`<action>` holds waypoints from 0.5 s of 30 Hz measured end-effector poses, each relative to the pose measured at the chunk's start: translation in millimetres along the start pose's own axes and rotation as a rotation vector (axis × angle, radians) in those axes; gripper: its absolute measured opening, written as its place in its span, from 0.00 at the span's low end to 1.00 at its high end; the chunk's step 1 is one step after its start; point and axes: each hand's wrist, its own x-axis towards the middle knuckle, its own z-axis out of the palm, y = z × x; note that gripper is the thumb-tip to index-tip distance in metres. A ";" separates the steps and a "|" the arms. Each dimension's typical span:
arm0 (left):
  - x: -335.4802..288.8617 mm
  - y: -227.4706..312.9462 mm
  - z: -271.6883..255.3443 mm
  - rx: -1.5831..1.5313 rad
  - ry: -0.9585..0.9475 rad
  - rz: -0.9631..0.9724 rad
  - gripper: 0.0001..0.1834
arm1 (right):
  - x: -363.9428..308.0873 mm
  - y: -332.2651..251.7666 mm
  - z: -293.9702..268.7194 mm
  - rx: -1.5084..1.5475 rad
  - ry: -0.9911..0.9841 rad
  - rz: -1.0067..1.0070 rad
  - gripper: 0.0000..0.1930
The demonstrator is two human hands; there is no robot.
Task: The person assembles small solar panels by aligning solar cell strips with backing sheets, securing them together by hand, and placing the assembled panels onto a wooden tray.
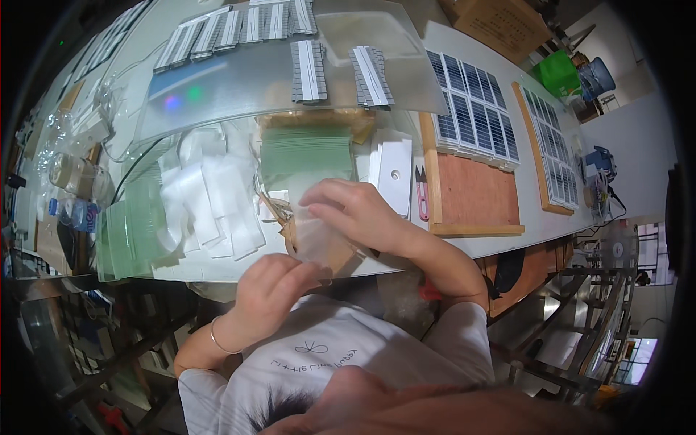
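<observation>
Between my hands, at the table's near edge, is a translucent milky sheet (312, 235). My left hand (270, 291) is closed at its lower end with the fingertips pinched together. My right hand (355, 212) curls its fingers over the upper right part of the sheet. Just beyond lies a stack of green translucent sheets (306, 154). Loose white translucent strips (217, 192) are heaped left of my hands. Small tan pieces (288, 230) lie partly hidden behind the sheet. White flat pieces (395, 174) stand out to the right of my right hand.
Pink-handled thread snips (423, 199) lie beside a wooden tray (478, 192) partly filled with small solar panels (475, 101). A second panel tray (540, 156) is farther right. More green sheets (134, 225) sit left. A clear board (239, 87) with grey-white strip bundles (309, 70) spans the back.
</observation>
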 end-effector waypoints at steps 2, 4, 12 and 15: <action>-2.4 -6.9 -11.7 0.067 0.094 0.100 0.19 | -6.0 -6.8 -7.5 0.217 -0.143 0.090 0.12; -15.2 -9.1 -36.6 0.085 0.065 0.273 0.20 | -8.4 -36.6 -25.6 0.630 -0.413 0.281 0.09; -30.3 -16.5 11.1 0.206 0.124 0.355 0.20 | -10.7 -17.5 -1.9 0.243 -0.207 0.220 0.10; -35.8 -20.2 24.2 0.270 0.085 0.360 0.19 | -10.5 -15.9 2.3 0.168 -0.151 0.157 0.13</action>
